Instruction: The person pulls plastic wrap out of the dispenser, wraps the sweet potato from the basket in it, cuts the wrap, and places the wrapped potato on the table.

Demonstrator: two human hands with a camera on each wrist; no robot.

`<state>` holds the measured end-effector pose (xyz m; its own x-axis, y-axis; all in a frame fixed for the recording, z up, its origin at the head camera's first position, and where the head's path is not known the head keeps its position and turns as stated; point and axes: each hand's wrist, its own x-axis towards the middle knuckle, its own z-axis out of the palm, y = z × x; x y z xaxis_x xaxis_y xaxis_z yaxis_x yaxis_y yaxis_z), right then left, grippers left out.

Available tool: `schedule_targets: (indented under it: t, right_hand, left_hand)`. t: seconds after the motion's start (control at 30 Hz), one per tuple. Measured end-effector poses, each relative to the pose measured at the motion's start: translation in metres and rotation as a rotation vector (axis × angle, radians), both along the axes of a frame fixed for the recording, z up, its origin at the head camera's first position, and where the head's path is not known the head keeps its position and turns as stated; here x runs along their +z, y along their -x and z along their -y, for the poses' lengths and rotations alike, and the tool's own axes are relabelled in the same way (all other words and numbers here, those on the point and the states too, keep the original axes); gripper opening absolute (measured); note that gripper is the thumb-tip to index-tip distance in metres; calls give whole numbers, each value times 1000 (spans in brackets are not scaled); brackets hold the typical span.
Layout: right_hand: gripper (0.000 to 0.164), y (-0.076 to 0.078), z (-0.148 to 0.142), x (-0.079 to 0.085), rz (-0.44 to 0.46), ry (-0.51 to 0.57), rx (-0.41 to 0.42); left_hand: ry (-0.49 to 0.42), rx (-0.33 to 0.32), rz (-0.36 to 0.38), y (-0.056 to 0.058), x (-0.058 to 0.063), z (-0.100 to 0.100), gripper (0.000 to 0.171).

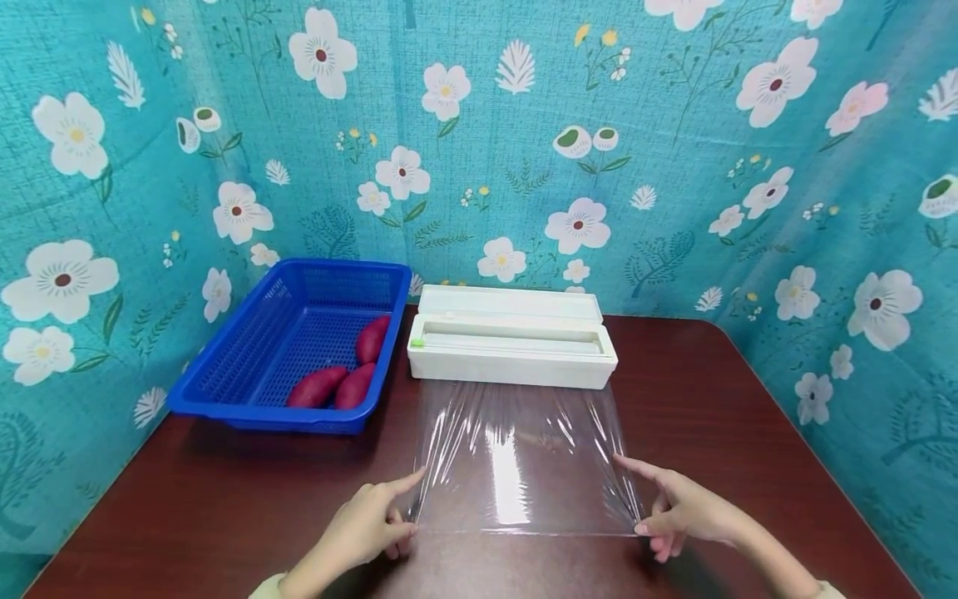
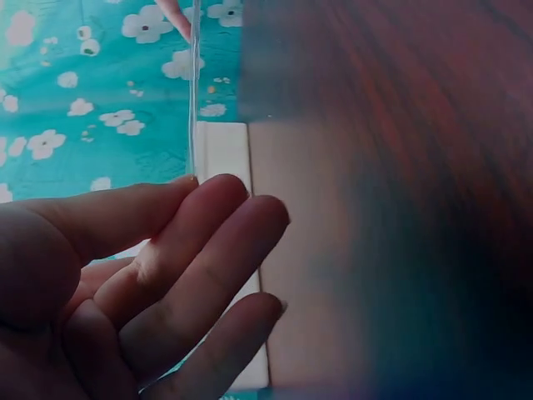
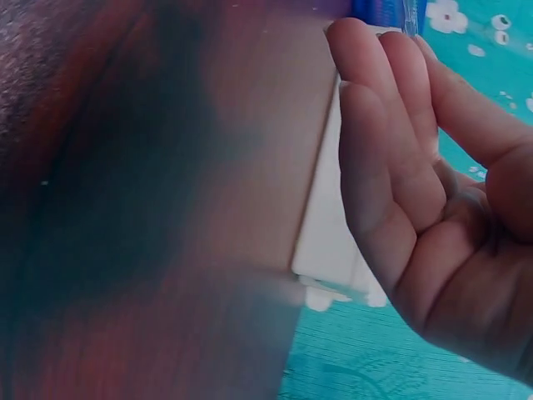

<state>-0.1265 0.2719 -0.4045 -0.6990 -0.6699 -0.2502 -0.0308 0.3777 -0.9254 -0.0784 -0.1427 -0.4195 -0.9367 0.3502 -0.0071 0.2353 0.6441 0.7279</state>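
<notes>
Film spans gap between hands, stretching back to box; box lies beyond both, long axis left-to-right, neither hand clearly nearer. Left hand pinches near-left corner, thumb against finger, index pointing out; right hand grips near-right corner likewise.

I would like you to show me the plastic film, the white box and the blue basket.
Plastic film (image 1: 524, 462): head view, middle of the stretched sheet.
White box (image 1: 512, 368): head view, on its front wall.
Blue basket (image 1: 284, 414): head view, on its near rim.
</notes>
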Motion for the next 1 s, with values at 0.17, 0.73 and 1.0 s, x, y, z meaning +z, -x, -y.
schedule_targets:
  t: [0.17, 0.73, 1.0]
  right_hand:
    - [85, 4, 4, -10, 28, -23, -17]
    - [87, 14, 7, -33, 104, -63, -35]
    - [90, 16, 12, -38, 98, -153, -74]
  left_hand:
    - [-30, -25, 55, 2, -3, -1, 68]
    - [-78, -71, 186, 14, -13, -7, 66]
    - [-29, -64, 210, 20, -23, -7, 62]
